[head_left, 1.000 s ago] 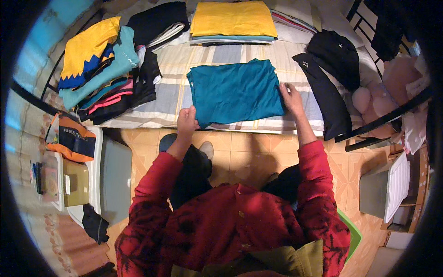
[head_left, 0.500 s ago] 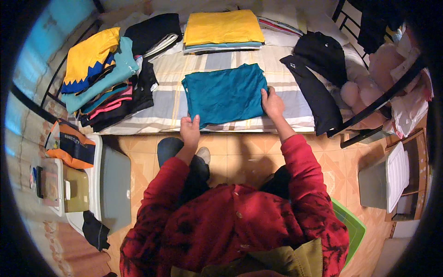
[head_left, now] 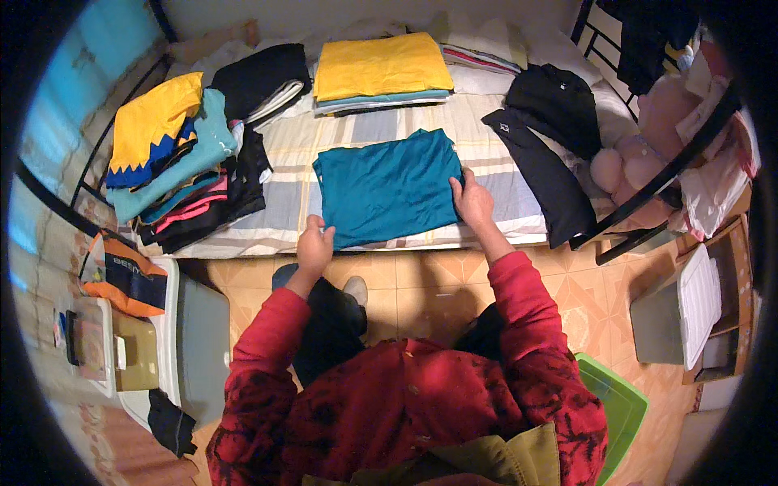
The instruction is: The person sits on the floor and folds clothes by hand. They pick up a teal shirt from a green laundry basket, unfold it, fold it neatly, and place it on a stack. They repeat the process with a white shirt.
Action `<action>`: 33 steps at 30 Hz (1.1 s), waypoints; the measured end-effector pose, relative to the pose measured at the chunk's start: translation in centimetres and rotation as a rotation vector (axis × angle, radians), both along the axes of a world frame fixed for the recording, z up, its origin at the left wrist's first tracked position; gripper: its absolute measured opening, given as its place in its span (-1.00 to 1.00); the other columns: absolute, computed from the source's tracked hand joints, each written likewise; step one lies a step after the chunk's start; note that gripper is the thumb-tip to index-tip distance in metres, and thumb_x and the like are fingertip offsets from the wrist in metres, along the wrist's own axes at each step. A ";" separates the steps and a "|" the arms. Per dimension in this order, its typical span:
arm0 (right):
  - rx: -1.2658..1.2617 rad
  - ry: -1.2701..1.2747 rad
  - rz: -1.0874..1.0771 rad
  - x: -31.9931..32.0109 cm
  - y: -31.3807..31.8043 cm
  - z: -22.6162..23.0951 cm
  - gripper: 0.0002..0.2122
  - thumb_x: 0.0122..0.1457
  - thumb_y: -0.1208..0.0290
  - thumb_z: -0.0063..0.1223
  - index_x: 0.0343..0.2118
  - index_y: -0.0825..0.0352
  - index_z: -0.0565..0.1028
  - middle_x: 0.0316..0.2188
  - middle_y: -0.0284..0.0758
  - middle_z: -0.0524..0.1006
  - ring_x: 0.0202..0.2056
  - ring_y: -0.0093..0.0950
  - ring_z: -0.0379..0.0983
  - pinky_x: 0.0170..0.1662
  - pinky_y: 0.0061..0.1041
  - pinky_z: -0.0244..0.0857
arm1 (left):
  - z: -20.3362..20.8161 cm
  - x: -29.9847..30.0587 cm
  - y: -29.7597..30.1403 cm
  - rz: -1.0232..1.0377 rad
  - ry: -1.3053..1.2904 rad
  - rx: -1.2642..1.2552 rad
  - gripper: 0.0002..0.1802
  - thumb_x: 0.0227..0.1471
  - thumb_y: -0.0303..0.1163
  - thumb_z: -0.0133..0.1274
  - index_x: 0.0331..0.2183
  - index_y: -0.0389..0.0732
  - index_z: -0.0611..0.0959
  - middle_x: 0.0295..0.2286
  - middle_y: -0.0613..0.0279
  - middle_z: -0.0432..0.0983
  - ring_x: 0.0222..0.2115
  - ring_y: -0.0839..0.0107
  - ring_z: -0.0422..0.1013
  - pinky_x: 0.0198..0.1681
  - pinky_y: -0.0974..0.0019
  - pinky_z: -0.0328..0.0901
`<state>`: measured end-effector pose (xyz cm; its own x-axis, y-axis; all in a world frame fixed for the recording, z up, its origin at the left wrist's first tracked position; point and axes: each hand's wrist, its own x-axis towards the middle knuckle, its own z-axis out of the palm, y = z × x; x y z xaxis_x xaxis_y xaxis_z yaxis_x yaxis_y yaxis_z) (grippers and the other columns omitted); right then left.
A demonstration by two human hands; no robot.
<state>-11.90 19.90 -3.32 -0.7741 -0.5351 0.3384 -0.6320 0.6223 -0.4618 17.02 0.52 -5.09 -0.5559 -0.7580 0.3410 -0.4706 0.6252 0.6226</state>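
Observation:
A folded teal garment [head_left: 389, 190] lies flat near the front edge of the bed. My left hand [head_left: 316, 245] is at its near left corner, thumb and fingers closed on the cloth's edge. Along the right side, my right hand [head_left: 474, 201] grips the edge, the thumb on top and the other fingers partly hidden. Behind the garment is a neat stack topped by a yellow folded cloth [head_left: 383, 66]. To the right lie black trousers [head_left: 551, 182], one leg stretched toward the bed's front.
Left on the bed is a pile of clothes with a yellow and blue garment [head_left: 154, 121] on top, beside black folded clothes [head_left: 261, 79]. Pink plush toys [head_left: 628, 170] sit by the black bed rail [head_left: 689, 174]. Grey bins [head_left: 203, 332] and a green lid [head_left: 612, 413] are on the floor.
The view has shifted slightly, so the bed appears lower. My left hand's thumb and fingers have spread a little at the garment's corner. The teal garment stays in about the same place.

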 end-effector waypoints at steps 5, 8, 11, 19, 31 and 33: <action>-0.060 0.336 -0.028 0.0 0.0 3.7 -0.50 0.13 0.18 0.04 0.08 0.34 0.33 0.07 -0.04 0.33 -0.01 -0.16 0.33 -0.02 -0.17 0.23 | 4.2 -0.5 -0.5 0.005 0.001 -0.276 -0.59 0.06 -0.40 0.00 -0.02 -0.23 0.45 -0.06 -0.06 0.37 0.01 0.00 0.25 0.03 0.00 0.17; -0.316 0.464 0.293 1.4 -3.5 5.2 -0.50 0.11 0.19 0.05 0.06 0.38 0.34 0.06 -0.08 0.35 -0.03 -0.16 0.36 -0.01 -0.15 0.22 | 5.0 -5.1 0.1 -0.182 -0.114 -0.650 -0.52 0.07 -0.32 -0.01 0.04 -0.21 0.42 0.07 -0.03 0.29 0.12 0.03 0.17 0.15 -0.07 0.07; -0.108 0.426 0.481 4.9 -7.0 3.8 -0.46 0.11 0.13 0.03 0.09 0.37 0.34 0.13 -0.12 0.31 0.12 -0.18 0.24 0.14 -0.11 0.11 | 4.1 -10.0 0.3 -0.299 -0.178 -0.591 -0.42 0.08 -0.18 -0.02 0.12 -0.16 0.37 0.19 0.03 0.13 0.24 0.09 0.00 0.25 -0.11 -0.11; 0.149 0.398 0.337 -0.4 -5.6 -0.5 -0.37 0.17 -0.13 -0.16 0.17 0.25 0.30 0.24 -0.23 0.20 0.27 -0.27 0.03 0.29 -0.02 -0.23 | 1.3 -10.9 -2.4 -0.105 -0.362 -0.398 -0.26 0.12 0.13 -0.17 0.21 -0.08 0.26 0.25 0.10 0.02 0.27 0.07 -0.11 0.28 -0.12 -0.25; -0.154 0.176 0.096 -4.8 -3.4 -1.0 -0.48 0.17 -0.01 -0.06 0.00 0.38 0.39 -0.07 -0.10 0.46 -0.01 -0.16 0.36 0.01 -0.15 0.21 | -1.4 -8.0 -8.2 0.099 -0.103 -0.325 -0.24 0.10 0.02 -0.05 0.16 -0.32 0.26 0.15 -0.14 0.14 0.16 -0.08 0.06 0.22 0.02 -0.04; -0.189 0.155 -0.016 -5.0 -3.4 -0.4 -0.52 0.14 -0.03 -0.04 -0.19 0.40 0.48 -0.34 -0.06 0.54 -0.25 -0.08 0.46 -0.20 -0.11 0.30 | -2.3 -7.4 -9.6 0.238 0.099 -0.364 -0.20 -0.04 0.00 0.17 0.02 -0.47 0.39 -0.07 -0.28 0.38 -0.03 -0.03 0.31 0.06 0.01 0.17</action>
<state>-16.89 16.51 -3.74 -0.7134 -0.4389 0.5463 -0.6947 0.5450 -0.4694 9.63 -9.05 -7.35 -0.3322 -0.6817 0.6519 -0.5770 0.6936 0.4312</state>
